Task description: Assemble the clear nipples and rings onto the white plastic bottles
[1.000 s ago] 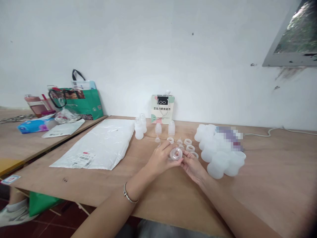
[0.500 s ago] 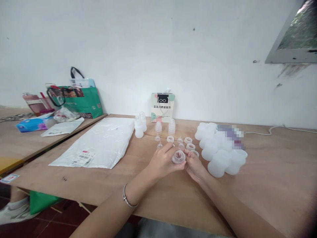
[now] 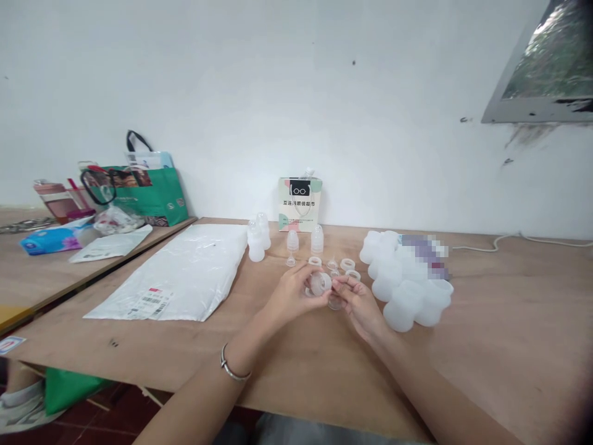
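Note:
My left hand point(image 3: 296, 292) is closed around a translucent bottle collar ring point(image 3: 320, 283), tilted with its opening towards me. The fingertips of my right hand point(image 3: 359, 303) are pinched at the ring's right side; what lies between them is too small to make out. Behind the hands lie loose collar rings point(image 3: 348, 264) and clear bottle nipples point(image 3: 290, 260), some partly hidden by my fingers. Farther back stand two domed bottle tops point(image 3: 317, 241). To their left are assembled baby bottles point(image 3: 256, 247). Several frosted bottle bodies point(image 3: 402, 304) cluster right of my right hand.
A white plastic mailing bag point(image 3: 185, 272) lies flat on the left of the wooden table. Against the wall stands a paper bag point(image 3: 300, 207). On the adjoining left table are a green bag point(image 3: 160, 198) and tissue pack point(image 3: 50, 239). A cable point(image 3: 486, 249) runs at back right.
The ring has turned in my left hand, from facing up to tilted towards the right hand. My right fingers have shifted to its side. The whole view has moved slightly.

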Action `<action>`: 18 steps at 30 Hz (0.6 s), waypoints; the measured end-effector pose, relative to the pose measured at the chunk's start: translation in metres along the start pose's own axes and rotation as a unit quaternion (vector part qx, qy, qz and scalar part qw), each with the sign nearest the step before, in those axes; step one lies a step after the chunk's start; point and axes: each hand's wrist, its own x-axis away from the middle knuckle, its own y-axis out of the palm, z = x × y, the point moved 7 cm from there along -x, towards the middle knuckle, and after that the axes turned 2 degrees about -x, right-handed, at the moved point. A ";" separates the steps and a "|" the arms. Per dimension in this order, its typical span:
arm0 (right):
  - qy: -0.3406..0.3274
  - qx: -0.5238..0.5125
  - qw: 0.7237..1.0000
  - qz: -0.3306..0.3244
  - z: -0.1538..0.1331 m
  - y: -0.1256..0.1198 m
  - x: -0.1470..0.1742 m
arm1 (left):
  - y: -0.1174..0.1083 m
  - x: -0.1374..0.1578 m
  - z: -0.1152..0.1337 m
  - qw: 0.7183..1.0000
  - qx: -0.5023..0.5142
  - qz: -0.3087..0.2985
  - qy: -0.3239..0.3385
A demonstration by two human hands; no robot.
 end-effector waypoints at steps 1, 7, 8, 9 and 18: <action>-0.027 0.035 0.999 0.006 -0.006 -0.001 0.000 | 0.001 -0.001 -0.003 0.999 0.023 -0.020 -0.013; -0.150 0.327 0.933 0.007 -0.040 0.009 0.021 | 0.008 0.002 -0.006 0.989 0.077 -0.126 -0.021; -0.169 0.361 0.917 0.008 -0.045 0.009 0.029 | 0.008 0.002 -0.005 0.988 0.075 -0.133 -0.013; -0.193 0.388 0.901 0.015 -0.051 0.009 0.038 | 0.007 0.002 -0.004 0.988 0.077 -0.134 -0.008; -0.417 0.573 0.662 0.243 -0.100 -0.073 0.102 | -0.001 -0.002 -0.010 0.982 0.160 -0.084 -0.054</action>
